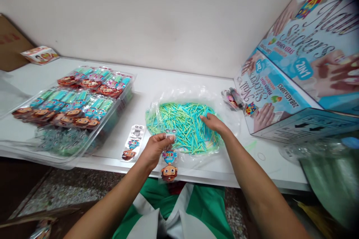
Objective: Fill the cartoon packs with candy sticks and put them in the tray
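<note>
My left hand (157,148) pinches the top of a small clear printed packet (169,160) with a cartoon face, hanging over the table's front edge. My right hand (213,121) rests on a heap of green and blue sticks (182,125) lying on an opened clear plastic bag (193,95); its fingers curl into the sticks. Another packet of the same kind (133,143) lies flat on the white table (157,86), just left of my left hand.
Clear trays (70,119) full of filled packets stand at the left. Large "Nail Stickers" boxes (297,71) stand at the right, with a few packets (232,99) beside them. A small box (40,54) and brown cardboard (9,44) are at the far left.
</note>
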The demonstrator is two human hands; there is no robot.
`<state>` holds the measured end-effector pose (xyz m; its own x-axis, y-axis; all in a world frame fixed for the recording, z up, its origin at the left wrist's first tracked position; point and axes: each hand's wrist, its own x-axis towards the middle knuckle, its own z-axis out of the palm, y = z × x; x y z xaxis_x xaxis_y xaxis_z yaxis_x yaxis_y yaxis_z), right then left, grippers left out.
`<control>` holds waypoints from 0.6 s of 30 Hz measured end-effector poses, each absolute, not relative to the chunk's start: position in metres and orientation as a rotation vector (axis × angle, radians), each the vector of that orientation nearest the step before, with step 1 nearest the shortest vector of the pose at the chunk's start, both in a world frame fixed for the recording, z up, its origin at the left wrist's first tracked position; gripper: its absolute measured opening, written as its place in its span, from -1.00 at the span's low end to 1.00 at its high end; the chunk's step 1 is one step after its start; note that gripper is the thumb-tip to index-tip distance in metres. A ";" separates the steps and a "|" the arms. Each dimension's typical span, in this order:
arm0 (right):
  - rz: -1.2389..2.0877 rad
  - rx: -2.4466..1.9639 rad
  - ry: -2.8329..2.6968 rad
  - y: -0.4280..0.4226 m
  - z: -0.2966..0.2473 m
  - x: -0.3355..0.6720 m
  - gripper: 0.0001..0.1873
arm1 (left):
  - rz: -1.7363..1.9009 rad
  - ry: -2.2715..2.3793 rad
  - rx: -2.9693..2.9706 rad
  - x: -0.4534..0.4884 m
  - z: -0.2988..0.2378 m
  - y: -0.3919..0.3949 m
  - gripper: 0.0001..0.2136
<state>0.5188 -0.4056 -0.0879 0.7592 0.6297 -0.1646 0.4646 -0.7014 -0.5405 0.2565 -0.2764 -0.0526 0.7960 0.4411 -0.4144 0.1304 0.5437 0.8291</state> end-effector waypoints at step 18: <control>0.441 -1.652 -0.454 -0.402 -0.078 0.496 -0.65 | 0.154 0.490 1.097 0.278 -0.051 -0.293 -0.83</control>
